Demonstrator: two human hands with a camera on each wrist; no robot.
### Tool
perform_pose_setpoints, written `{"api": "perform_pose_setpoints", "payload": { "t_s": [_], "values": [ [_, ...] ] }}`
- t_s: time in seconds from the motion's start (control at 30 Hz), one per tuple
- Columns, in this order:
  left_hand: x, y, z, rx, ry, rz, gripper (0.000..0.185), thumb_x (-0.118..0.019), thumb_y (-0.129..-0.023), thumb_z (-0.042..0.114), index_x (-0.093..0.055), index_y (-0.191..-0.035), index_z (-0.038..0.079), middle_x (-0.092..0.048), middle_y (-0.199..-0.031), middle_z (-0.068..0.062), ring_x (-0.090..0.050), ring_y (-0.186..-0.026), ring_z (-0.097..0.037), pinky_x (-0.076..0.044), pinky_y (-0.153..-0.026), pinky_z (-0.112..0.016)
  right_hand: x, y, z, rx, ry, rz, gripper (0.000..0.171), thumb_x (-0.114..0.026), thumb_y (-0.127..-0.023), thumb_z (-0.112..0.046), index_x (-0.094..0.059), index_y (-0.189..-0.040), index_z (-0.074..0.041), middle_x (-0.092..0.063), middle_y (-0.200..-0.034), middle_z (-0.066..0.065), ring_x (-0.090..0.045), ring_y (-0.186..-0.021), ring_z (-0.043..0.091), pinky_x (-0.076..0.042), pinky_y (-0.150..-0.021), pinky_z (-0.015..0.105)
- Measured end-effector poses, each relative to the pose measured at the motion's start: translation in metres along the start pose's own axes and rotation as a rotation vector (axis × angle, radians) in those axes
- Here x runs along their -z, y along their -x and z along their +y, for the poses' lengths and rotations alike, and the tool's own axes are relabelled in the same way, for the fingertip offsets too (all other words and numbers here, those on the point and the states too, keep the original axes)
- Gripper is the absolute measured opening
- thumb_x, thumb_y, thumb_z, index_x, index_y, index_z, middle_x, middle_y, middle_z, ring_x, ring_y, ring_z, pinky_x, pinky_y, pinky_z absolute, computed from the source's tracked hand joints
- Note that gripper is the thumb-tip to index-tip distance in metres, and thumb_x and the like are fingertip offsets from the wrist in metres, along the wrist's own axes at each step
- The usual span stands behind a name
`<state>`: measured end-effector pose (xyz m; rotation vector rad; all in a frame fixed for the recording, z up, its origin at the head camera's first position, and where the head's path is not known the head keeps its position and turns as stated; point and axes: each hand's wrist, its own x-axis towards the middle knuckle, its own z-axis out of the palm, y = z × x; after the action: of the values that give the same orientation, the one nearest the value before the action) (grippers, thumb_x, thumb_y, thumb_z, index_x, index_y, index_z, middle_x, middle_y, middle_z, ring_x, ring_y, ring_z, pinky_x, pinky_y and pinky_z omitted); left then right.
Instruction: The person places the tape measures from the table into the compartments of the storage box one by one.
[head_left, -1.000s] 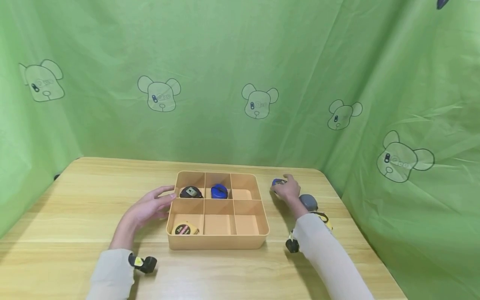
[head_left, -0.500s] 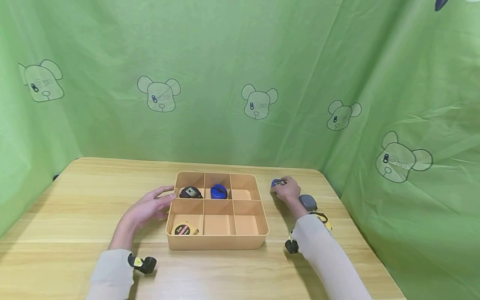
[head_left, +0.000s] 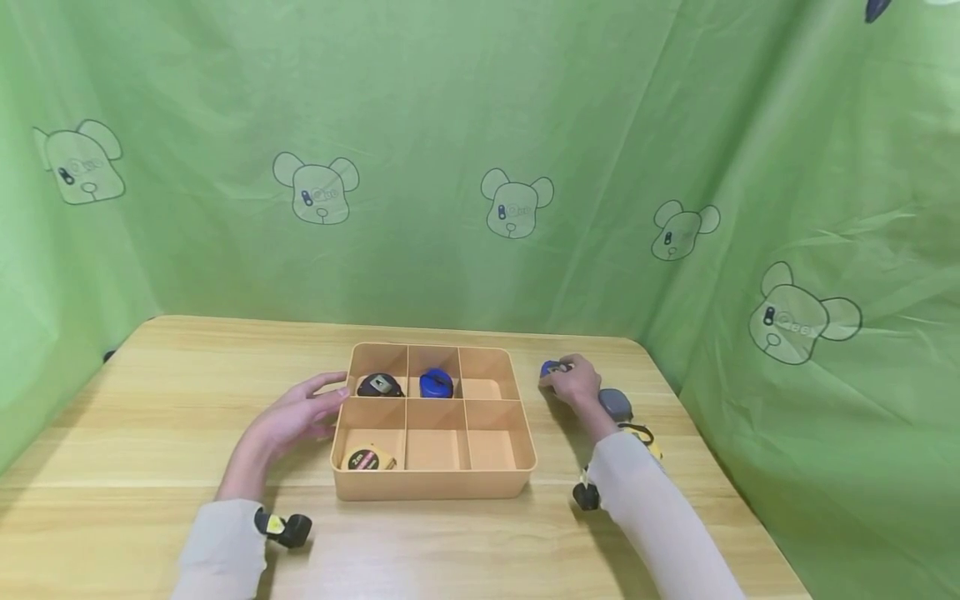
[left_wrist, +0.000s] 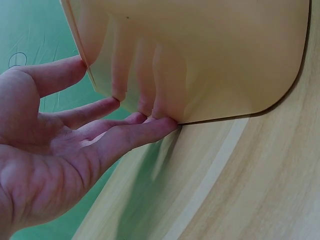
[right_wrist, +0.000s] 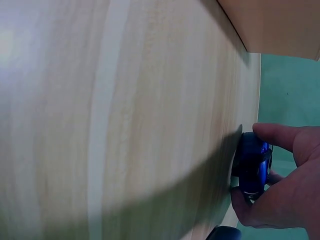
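Note:
A tan box (head_left: 435, 484) with several compartments stands on the table. My left hand (head_left: 303, 412) touches its left wall with outstretched fingertips, seen close up in the left wrist view. Right of the box, my right hand (head_left: 576, 383) grips a blue and black tape measure (right_wrist: 254, 165) between thumb and fingers, low at the tabletop. Part of that tape measure is hidden by the hand. Inside the box, a black tape measure (head_left: 380, 385) lies back left, a blue tape measure (head_left: 437, 383) back middle, and a yellow tape measure (head_left: 369, 458) front left.
A grey tape measure (head_left: 616, 405) lies behind the right wrist, and a yellow and black one (head_left: 647, 440) is partly covered by the right sleeve. Green curtain (head_left: 420, 250) hangs along the back and sides of the wooden table (head_left: 420, 550).
My right fingers have come down and closed round the blue and black tape measure, which stays in nearly the same spot. The left hand and the box keep their places.

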<state>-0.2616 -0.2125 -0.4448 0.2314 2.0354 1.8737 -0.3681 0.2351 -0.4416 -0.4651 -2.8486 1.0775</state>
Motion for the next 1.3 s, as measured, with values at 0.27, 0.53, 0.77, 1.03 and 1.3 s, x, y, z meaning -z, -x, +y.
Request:
{"api": "perform_pose_setpoints", "payload": {
  "t_s": [0.27,0.53,0.77,1.03,1.3],
  "values": [
    [0.000,0.000,-0.001,0.005,-0.004,0.010,0.073,-0.051,-0.106,0.034,-0.013,-0.162,0.005,-0.035,-0.159,-0.029,-0.030,-0.149,-0.048,-0.032,-0.120,-0.058,0.005,0.011,0.003,0.035,0.010,-0.039,0.070,-0.083,-0.078,-0.023,-0.054,-0.137,-0.001,-0.059,-0.134,0.029,-0.054,-0.123,0.046,-0.049,-0.106,0.053],
    [-0.001,0.001,0.000,0.010,-0.007,0.013,0.074,-0.051,-0.106,0.034,-0.012,-0.162,0.005,-0.035,-0.159,-0.028,-0.030,-0.149,-0.047,-0.032,-0.121,-0.058,0.010,0.023,0.011,0.101,0.021,-0.065,0.068,-0.084,-0.078,-0.022,-0.055,-0.135,-0.001,-0.061,-0.128,0.030,-0.061,-0.110,0.041,-0.060,-0.083,0.041],
    [-0.001,0.001,0.000,0.011,-0.001,0.018,0.074,-0.052,-0.106,0.034,-0.013,-0.162,0.006,-0.035,-0.159,-0.029,-0.029,-0.149,-0.047,-0.032,-0.120,-0.058,0.011,0.032,0.017,0.155,0.036,-0.076,0.067,-0.084,-0.078,-0.023,-0.057,-0.135,-0.001,-0.060,-0.132,0.030,-0.057,-0.120,0.046,-0.052,-0.101,0.054],
    [0.000,0.002,-0.001,0.008,-0.002,0.018,0.075,-0.052,-0.106,0.035,-0.013,-0.162,0.005,-0.035,-0.159,-0.029,-0.030,-0.149,-0.048,-0.032,-0.120,-0.058,0.010,0.037,0.019,0.147,0.026,-0.096,0.070,-0.086,-0.077,-0.024,-0.056,-0.137,-0.003,-0.059,-0.133,0.031,-0.057,-0.120,0.048,-0.055,-0.097,0.051],
    [0.000,0.001,-0.002,0.007,0.001,0.017,0.073,-0.051,-0.106,0.034,-0.014,-0.162,0.006,-0.034,-0.159,-0.029,-0.030,-0.149,-0.047,-0.033,-0.120,-0.058,0.011,0.037,0.023,0.117,-0.043,-0.133,0.073,-0.086,-0.078,-0.019,-0.052,-0.142,-0.004,-0.056,-0.135,0.035,-0.059,-0.120,0.048,-0.062,-0.087,0.040]
  ]
}}
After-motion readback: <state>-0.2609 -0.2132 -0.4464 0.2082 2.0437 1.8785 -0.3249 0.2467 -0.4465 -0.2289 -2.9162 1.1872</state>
